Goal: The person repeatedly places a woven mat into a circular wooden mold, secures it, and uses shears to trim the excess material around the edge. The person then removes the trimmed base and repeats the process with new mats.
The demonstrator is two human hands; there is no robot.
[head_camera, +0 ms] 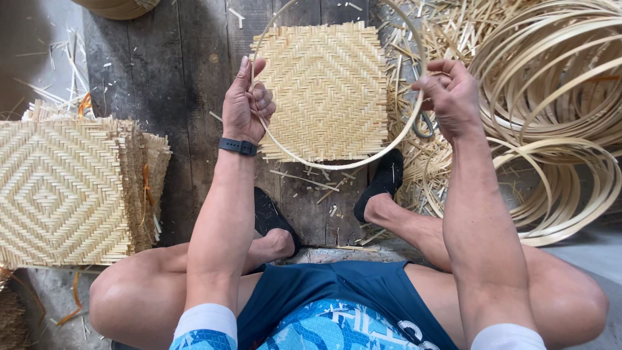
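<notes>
— What lies around the two hands?

— Under them, on the dark plank floor (188, 58), a square woven mat (327, 91) lies flat, just beyond the person's black shoes (382, 181). Left of the left hand's grip, well apart, is a stack of woven mats (65, 188) with frayed edges. Right of the right hand's grip, a heap of coiled bamboo strips (557, 97) rests on loose splints (447, 26), and a pair of scissors (424, 126) peeks out just below that hand.

— And what do the hands hold?

— A thin bamboo hoop (337, 162). The left hand (246, 104), with a dark wristband (237, 146), has its grip closed on the hoop's left side, thumb up. The right hand (450, 94) has its grip pinched shut on the right side.

— Where does the hoop sit, and how does it face?

— It hangs above the woven mat, ringing most of it; nothing shows between hoop and mat. Its opening faces up toward the camera, roughly level with the floor. Being round, it has no clear long axis; the line between the two grips runs left to right. Its far arc runs out of the top of the view.
</notes>
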